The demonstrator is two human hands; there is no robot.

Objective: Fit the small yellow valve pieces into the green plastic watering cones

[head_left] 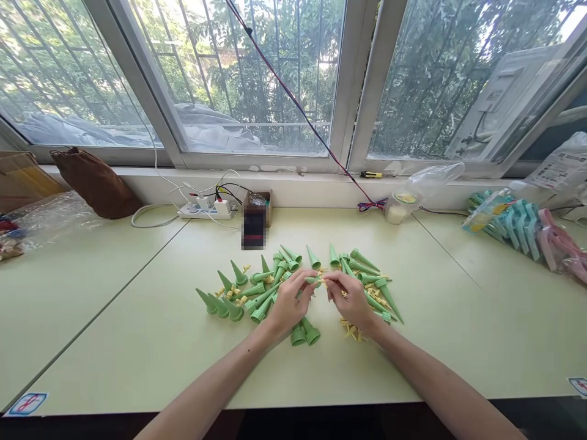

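My left hand [293, 296] pinches a green plastic cone spike [312, 280] near the middle of the table. Fingers of my right hand [348, 296] are closed on a small yellow plastic piece [322, 280] at the end of that spike. The two pieces meet between my fingertips; whether they are joined I cannot tell. Around both hands lie many green cone spikes [265, 300], some upright, others on their sides. Small yellow pieces [353, 330] are heaped beneath my right wrist, and more yellow pieces [378, 299] lie among the spikes to the right.
Along the back stand a power strip [206, 211], a small cardboard box [263, 200] and a plastic-bagged container [401, 205]. A brown bag [96, 183] leans at the left. Teal plastic parts [518, 223] and pink ones [562, 244] sit at the right.
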